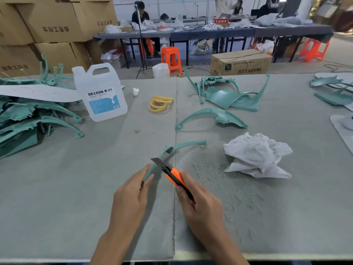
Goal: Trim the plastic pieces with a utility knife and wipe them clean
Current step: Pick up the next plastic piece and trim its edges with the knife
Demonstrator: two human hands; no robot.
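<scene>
My left hand (131,196) grips the near end of a thin curved teal plastic strip (183,145) that arcs away to the right over the grey table. In my right hand (200,205) I hold an orange utility knife (174,177) with its blade extended. The blade lies against the strip just beyond my left fingertips. A crumpled white cloth (257,155) sits to the right of the knife. Another curved teal piece (212,117) lies farther back.
A pile of teal pieces (32,115) fills the left side, more teal parts (229,94) lie at the back right. A white DEXCON jug (101,92) and yellow rubber bands (160,103) stand mid-table. Plastic shavings (219,180) litter the mat by the cloth.
</scene>
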